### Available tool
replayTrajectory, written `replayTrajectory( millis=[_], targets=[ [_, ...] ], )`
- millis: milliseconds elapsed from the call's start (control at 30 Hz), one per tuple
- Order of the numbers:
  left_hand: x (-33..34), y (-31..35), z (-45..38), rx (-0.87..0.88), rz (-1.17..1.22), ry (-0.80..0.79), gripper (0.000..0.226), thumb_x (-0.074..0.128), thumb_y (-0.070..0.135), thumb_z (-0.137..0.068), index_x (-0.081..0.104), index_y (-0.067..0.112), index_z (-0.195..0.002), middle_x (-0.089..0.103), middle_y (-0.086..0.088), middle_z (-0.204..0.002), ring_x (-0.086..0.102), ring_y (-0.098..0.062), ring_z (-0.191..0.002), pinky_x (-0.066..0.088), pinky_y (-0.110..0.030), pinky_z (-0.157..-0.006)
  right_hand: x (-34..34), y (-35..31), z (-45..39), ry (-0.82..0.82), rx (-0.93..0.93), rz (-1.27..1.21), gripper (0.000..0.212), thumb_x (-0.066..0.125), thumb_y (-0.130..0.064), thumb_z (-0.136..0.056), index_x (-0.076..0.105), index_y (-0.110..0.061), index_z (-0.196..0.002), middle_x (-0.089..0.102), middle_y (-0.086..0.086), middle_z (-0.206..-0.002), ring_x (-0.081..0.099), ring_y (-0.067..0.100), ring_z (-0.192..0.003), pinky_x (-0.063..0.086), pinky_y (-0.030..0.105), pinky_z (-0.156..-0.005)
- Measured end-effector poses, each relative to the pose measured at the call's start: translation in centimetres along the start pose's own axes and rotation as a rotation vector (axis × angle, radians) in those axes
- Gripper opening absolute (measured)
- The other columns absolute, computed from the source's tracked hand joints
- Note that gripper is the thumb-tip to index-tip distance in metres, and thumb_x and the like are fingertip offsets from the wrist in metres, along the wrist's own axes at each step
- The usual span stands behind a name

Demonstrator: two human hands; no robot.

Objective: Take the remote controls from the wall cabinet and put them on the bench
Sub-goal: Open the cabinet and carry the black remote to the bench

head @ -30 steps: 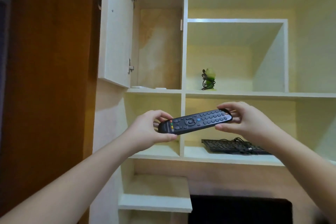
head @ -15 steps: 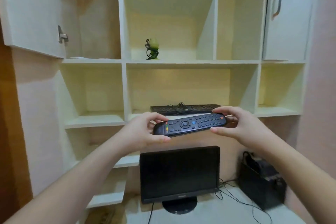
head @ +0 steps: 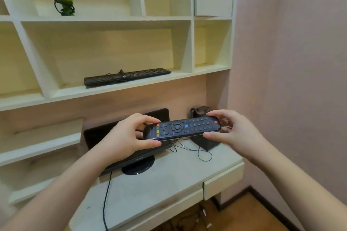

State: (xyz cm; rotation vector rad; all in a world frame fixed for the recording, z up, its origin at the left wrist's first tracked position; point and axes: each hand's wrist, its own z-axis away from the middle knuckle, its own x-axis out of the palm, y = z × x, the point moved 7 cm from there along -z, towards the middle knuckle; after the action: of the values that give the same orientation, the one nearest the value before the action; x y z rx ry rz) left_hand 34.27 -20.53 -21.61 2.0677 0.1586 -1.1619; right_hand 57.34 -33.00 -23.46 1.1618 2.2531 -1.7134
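Fingers (head: 150,143) of both my left hand (head: 125,137) and right hand (head: 238,131) pinch the remote control (head: 181,128) by its ends, level above the bench (head: 169,184); setting it down remains.

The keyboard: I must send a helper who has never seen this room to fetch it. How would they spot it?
Find the cream wall shelving above the desk. In its wide middle compartment, a flat black keyboard lies along the front edge. Its cable is bundled on top, and it is the only thing on that shelf.
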Motion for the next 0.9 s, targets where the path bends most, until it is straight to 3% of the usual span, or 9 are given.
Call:
replayTrajectory(
  millis=[167,300,367,467,633,800,900],
  targets=[
    [4.6,1.6,-1.5,0.119,0.015,-0.110,0.052,0.079,0.031,-0.074,0.056,0.043,-0.119,0.052,0.023,-0.113,0.054,0.007,-0.103,0.047,-0.009,-0.082,-1.8,3.6,3.7,0.113,0.123,0.034,0.056,0.085,-0.027,-0.066,0.061,-0.031,-0.117,0.058,-0.006,-0.115,0.063,-0.003,-0.091,0.048,0.003,-0.072],
    [8.8,2.1,-2.2,0.166,0.042,-0.207,0.051,0.079,0.030,-0.076,0.056,0.036,-0.121,0.051,0.017,-0.116,0.056,-0.004,-0.108,0.052,-0.025,-0.093,-3.0,5.8,7.0,0.202,0.221,0.044,0.056,0.087,-0.025,-0.064,0.061,-0.035,-0.112,0.061,-0.004,-0.115,0.066,0.003,-0.096,0.051,0.022,-0.091],
    [10.6,2.2,-2.2,0.168,0.069,-0.251,0.052,0.079,0.029,-0.076,0.056,0.036,-0.122,0.051,0.016,-0.117,0.055,-0.006,-0.110,0.051,-0.028,-0.095,-3.2,6.6,8.8,0.229,0.257,0.059,0.054,0.087,-0.023,-0.064,0.060,-0.039,-0.108,0.061,-0.002,-0.115,0.066,0.005,-0.098,0.051,0.025,-0.094],
    [13.1,2.3,-1.8,0.185,0.126,-0.326,0.052,0.078,0.030,-0.076,0.054,0.039,-0.122,0.051,0.018,-0.117,0.052,-0.003,-0.109,0.048,-0.020,-0.090,-3.4,7.3,11.6,0.271,0.312,0.084,0.051,0.087,-0.023,-0.065,0.059,-0.045,-0.101,0.061,-0.002,-0.116,0.066,0.004,-0.100,0.049,0.018,-0.090],
    [16.8,3.3,-1.1,0.270,0.251,-0.460,0.050,0.079,0.030,-0.076,0.055,0.044,-0.116,0.052,0.024,-0.112,0.052,0.011,-0.098,0.041,0.001,-0.067,-3.9,8.1,16.7,0.385,0.441,0.144,0.052,0.086,-0.023,-0.066,0.060,-0.037,-0.108,0.062,-0.002,-0.115,0.065,0.001,-0.100,0.045,0.009,-0.085],
    [20.5,5.1,0.0,0.339,0.395,-0.575,0.050,0.081,0.026,-0.074,0.058,0.041,-0.116,0.056,0.026,-0.111,0.055,0.007,-0.104,0.046,-0.010,-0.083,-5.0,7.9,21.8,0.484,0.542,0.229,0.050,0.086,-0.024,-0.065,0.061,-0.034,-0.108,0.060,-0.006,-0.113,0.063,-0.012,-0.091,0.043,-0.003,-0.075],
    [22.7,7.1,1.2,0.414,0.415,-0.649,0.050,0.081,0.027,-0.074,0.056,0.043,-0.114,0.056,0.027,-0.111,0.054,0.012,-0.103,0.046,-0.004,-0.077,-5.7,7.5,25.4,0.534,0.610,0.271,0.049,0.086,-0.026,-0.066,0.061,-0.036,-0.106,0.060,-0.008,-0.111,0.062,-0.012,-0.088,0.042,-0.004,-0.072]
  ],
)
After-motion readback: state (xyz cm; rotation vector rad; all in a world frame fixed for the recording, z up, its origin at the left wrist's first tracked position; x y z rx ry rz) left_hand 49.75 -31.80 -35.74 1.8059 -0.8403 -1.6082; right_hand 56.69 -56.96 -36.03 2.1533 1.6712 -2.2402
